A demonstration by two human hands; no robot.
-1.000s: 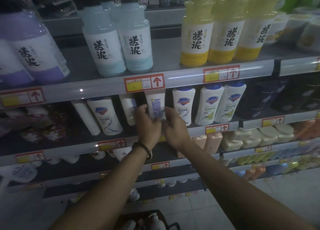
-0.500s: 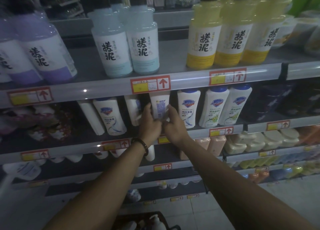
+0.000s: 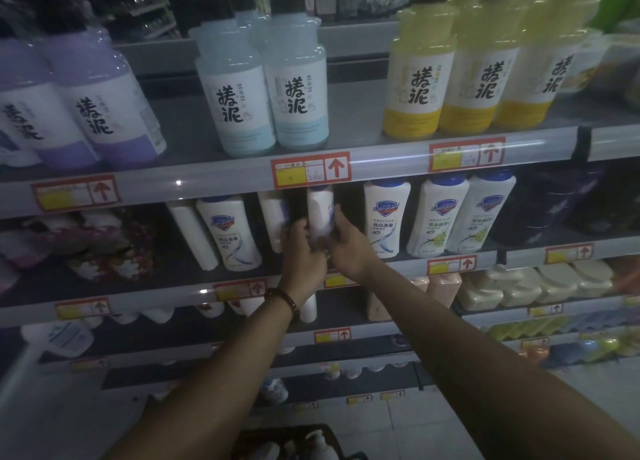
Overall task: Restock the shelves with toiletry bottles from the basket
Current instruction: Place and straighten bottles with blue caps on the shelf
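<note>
Clasping the white bottle [image 3: 320,210] between them, left hand [image 3: 303,250] and right hand [image 3: 349,248] curl round its base; likely rigid, slick plastic.

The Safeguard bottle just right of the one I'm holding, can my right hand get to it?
Probably yes. The Safeguard bottle stands just beside the right hand with nothing in front of it. That hand grips the white bottle together with the left hand, though, so it must let go first.

Our bare left forearm [image 3: 242,348] and right forearm [image 3: 450,331] stretched forward, converging, our left hand [image 3: 304,251] and right hand [image 3: 350,248] side by side, fingers of each curled round one white plastic bottle [image 3: 320,210]
</note>
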